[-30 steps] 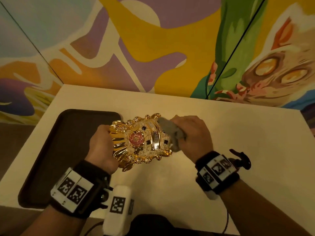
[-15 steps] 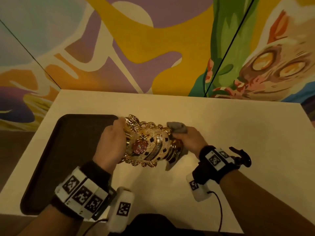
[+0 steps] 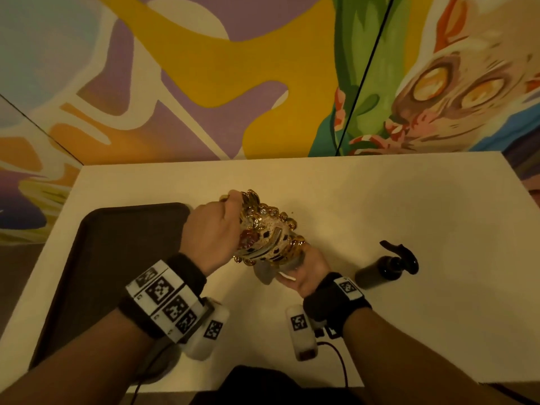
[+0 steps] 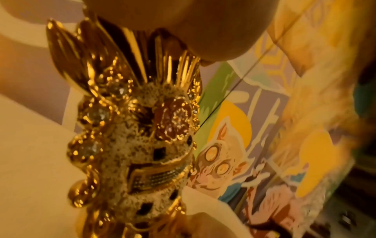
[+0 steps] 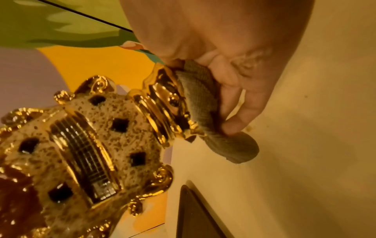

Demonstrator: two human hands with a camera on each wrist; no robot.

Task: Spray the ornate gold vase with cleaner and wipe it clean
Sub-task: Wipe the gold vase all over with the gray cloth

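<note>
The ornate gold vase (image 3: pixel 267 229) is held tilted above the white table (image 3: pixel 409 206), studded with stones and a red flower. My left hand (image 3: pixel 214 229) grips its leafy top end from the left; in the left wrist view the vase (image 4: pixel 140 136) fills the frame below my fingers. My right hand (image 3: pixel 306 268) holds a grey cloth (image 3: pixel 264 273) against the vase's lower end, palm up. In the right wrist view the cloth (image 5: pixel 203 103) is bunched between my fingers and the gold ribbed base (image 5: pixel 162 109). A dark spray bottle (image 3: pixel 385 266) lies on the table to the right.
A dark brown tray (image 3: pixel 111 258) sits at the table's left side, partly under my left forearm. A painted mural wall (image 3: pixel 263 68) stands right behind the table. The table's right edge is near the far right of the head view.
Both hands have turned the vase so its top points away and left. My right hand with the cloth has slid from the far side down to the near lower end.
</note>
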